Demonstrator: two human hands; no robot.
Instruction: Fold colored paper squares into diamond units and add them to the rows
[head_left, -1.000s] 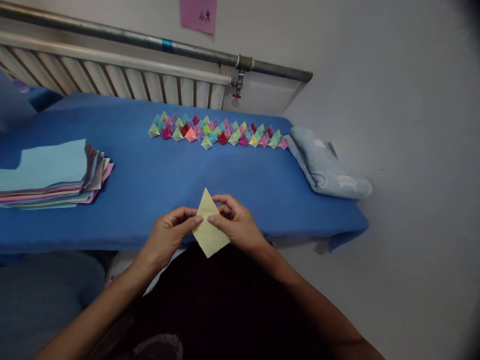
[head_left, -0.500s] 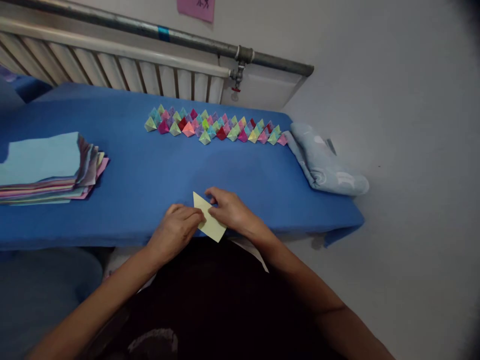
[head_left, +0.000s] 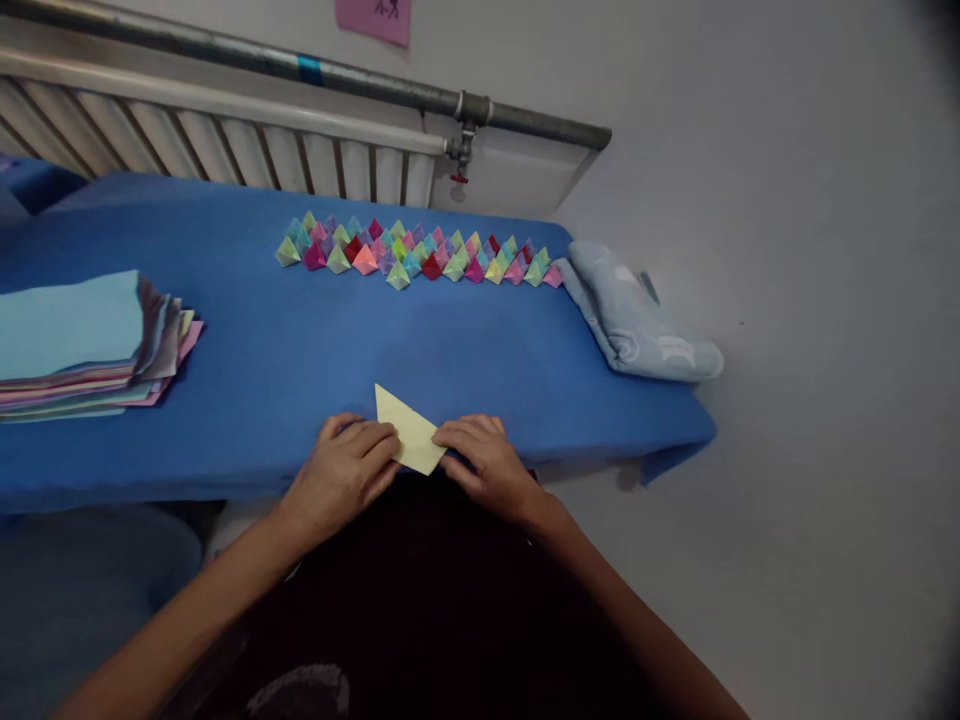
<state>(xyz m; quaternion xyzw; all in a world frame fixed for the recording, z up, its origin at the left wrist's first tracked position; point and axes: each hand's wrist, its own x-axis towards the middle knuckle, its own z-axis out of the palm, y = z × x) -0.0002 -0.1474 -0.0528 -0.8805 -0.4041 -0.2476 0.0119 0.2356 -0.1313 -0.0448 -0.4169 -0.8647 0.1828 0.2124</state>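
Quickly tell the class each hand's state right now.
Left hand: closed, holding the yellow paper by its left side.
Right hand: closed, holding the same paper at its right edge.

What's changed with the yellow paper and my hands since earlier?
The yellow paper slants, its upper tip swung left. Your left hand and right hand switched from thumbs on top to fingers, still holding it. The folded models and paper stack stayed put.

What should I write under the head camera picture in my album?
Two hands hold yellow paper before rows of colorful pointy shapes.
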